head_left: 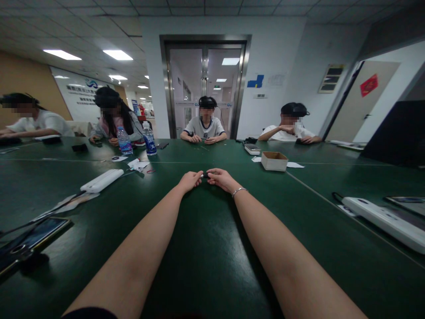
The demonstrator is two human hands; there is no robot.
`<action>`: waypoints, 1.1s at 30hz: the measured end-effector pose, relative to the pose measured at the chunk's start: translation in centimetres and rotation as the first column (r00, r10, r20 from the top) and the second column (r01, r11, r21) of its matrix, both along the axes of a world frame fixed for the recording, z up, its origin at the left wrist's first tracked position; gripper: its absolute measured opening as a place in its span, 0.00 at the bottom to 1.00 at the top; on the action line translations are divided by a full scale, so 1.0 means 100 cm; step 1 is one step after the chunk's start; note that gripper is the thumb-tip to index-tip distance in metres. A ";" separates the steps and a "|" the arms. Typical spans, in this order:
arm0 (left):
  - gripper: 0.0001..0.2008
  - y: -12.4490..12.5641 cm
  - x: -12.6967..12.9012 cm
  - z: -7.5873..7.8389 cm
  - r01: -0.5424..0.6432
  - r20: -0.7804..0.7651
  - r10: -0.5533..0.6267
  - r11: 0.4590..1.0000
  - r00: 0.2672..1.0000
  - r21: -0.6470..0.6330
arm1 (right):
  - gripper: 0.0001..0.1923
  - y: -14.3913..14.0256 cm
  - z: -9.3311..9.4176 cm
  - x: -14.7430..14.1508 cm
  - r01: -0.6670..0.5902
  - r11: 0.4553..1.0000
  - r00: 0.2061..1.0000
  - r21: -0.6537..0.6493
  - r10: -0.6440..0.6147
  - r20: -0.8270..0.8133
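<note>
Both my arms stretch out over a dark green table [206, 248]. My left hand [190, 180] and my right hand [222, 178] meet at the middle of the table, fingers curled. Between them they pinch a small dark object [205, 175], too small to identify. A thin bracelet [239, 191] circles my right wrist.
A small cardboard box [274, 161] stands to the right, a white power strip [101, 180] to the left, another white strip [385, 221] at far right. A phone [36, 235] lies near left. Two water bottles [137, 141] stand farther back. Several people sit around the table's far side.
</note>
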State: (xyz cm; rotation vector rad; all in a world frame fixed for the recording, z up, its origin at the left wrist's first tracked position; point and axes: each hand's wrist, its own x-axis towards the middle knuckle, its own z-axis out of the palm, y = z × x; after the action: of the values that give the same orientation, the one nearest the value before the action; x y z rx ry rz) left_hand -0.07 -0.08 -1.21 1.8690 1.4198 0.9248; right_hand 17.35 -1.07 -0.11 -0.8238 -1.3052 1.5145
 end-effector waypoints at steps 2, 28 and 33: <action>0.24 0.001 0.000 0.000 -0.007 0.017 0.007 1.000 1.000 -0.014 | 0.08 0.000 0.000 0.000 -0.013 1.000 1.000 0.007 0.013 0.007; 0.23 -0.012 0.003 0.017 0.045 0.139 -0.016 0.977 0.990 -0.207 | 0.15 0.001 0.000 0.005 -0.089 0.996 0.995 0.019 0.090 -0.052; 0.18 -0.003 0.002 0.007 0.061 0.182 -0.039 0.991 0.983 -0.116 | 0.09 0.001 0.001 0.003 -0.027 0.998 0.998 -0.053 0.025 -0.052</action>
State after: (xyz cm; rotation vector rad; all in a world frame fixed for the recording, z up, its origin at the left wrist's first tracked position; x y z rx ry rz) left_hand 0.11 -0.36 -0.48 1.6800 1.2855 0.9354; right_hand 17.62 -0.97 -0.01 -0.7994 -1.2463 1.5875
